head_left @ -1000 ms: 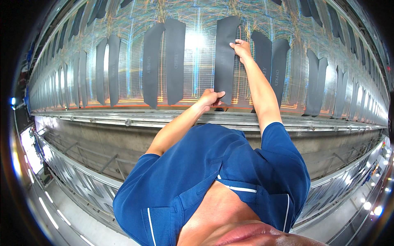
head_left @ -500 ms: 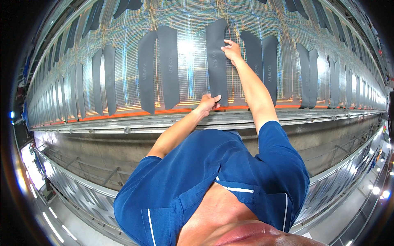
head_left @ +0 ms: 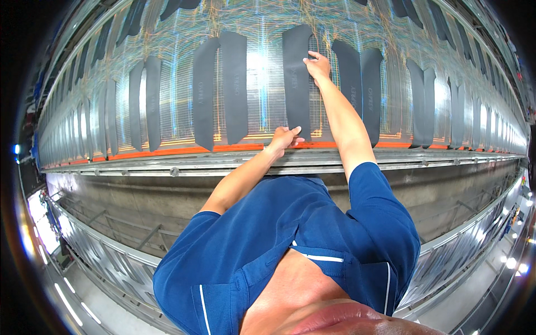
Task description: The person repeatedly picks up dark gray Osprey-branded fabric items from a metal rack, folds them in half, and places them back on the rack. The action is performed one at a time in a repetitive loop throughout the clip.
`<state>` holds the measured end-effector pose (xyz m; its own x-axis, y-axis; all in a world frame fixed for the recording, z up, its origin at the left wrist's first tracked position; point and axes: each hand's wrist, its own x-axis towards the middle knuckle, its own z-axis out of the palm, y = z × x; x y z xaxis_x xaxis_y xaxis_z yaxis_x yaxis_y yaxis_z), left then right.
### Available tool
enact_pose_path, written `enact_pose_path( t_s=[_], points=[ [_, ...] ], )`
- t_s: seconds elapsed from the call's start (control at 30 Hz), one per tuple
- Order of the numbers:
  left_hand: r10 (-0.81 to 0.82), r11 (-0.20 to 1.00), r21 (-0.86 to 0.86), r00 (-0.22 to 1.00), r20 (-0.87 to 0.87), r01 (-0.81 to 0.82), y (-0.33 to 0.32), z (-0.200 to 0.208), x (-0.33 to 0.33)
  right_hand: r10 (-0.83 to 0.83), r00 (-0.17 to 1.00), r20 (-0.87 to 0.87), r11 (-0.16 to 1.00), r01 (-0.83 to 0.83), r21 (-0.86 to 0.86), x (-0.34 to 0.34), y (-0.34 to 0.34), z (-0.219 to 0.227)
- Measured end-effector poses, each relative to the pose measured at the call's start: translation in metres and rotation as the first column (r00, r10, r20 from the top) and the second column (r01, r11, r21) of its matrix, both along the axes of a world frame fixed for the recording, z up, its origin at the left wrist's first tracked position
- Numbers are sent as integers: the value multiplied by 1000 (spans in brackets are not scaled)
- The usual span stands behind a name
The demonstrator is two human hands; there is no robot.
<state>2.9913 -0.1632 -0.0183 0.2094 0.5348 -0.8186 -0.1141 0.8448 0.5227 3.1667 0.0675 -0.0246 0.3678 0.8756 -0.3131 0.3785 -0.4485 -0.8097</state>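
Observation:
A long dark grey flat piece (head_left: pixel 297 84), like a fabric or leather cut-out with a slanted top, lies lengthwise on a metal table covered in thin coloured lines. My left hand (head_left: pixel 285 139) pinches its lower end near the table's front edge, thumb on top. Higher up, my right hand (head_left: pixel 317 66) has thumb and index finger at the piece's right edge, gripping it there; the fingertips are partly hidden. Faint lettering runs along the piece. To the left lie a pair of similar pieces (head_left: pixel 233 89), and another pair (head_left: pixel 370 95) lies just right of my right forearm.
More dark pieces run in rows along the table both ways, with a second row (head_left: pixel 131 22) farther back. An orange strip (head_left: pixel 184 149) and a metal rail (head_left: pixel 223 159) border the near side. Behind me stands another long metal-framed table (head_left: pixel 111 262).
The pieces and table lines appear slightly farther right in view. Both hands stay at the same piece with almost no change in pose.

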Motion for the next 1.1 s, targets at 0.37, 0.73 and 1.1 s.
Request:
enact_pose_path(
  t_s=[0.37, 0.73, 1.1],
  points=[
    [-177, 982, -88, 981, -74, 170, 1, 18, 6, -174, 975, 137, 962, 138, 236, 109, -95, 6],
    [-160, 969, 145, 958, -239, 198, -22, 38, 121, -228, 932, -283, 957, 160, -244, 255, -186, 36],
    [-178, 981, 10, 919, -353, 194, -6, 24, 229, -180, 841, -510, 902, -66, -426, 287, -202, 29]
  ],
)
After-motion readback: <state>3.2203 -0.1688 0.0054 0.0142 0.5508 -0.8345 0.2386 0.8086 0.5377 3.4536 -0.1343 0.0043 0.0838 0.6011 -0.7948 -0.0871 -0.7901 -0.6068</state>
